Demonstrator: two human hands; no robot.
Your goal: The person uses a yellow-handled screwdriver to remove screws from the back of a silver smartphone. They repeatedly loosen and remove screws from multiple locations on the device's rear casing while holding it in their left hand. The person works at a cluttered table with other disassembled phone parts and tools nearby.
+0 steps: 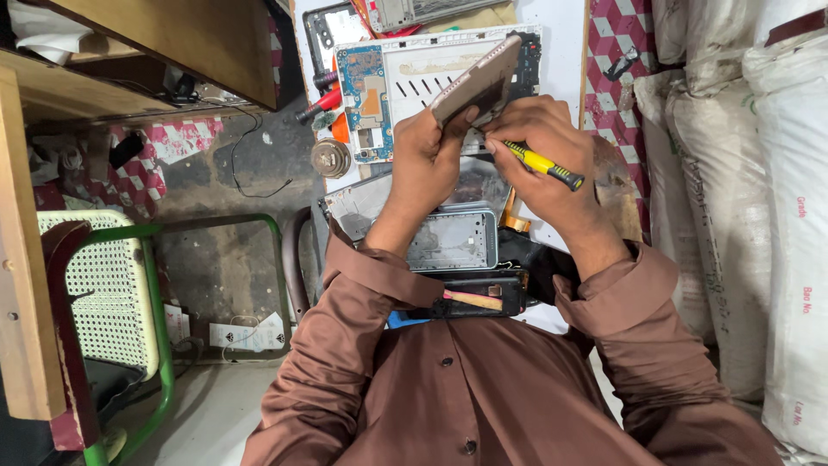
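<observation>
head view: only one camera, looking down at both hands over the desk
left hand: closed around lower end of a rose-gold phone, held tilted, upper end pointing away from the body
right hand: pinching a yellow-and-black screwdriver, fingers curled, tip hidden near phone's lower edge
step tip: best kept square to the screw, light pressure, phone braced firm in left grip; slipping tip likely to scar the casing
phone position: between both hands, raised off the desk, left hand under it, right hand touching just beside
under hands: white phone back frame with blue circuit board at its left
nearer body: grey metal phone chassis, black phone shell below it
left of board: red-handled tool, round metal part
right side: white sacks
</observation>
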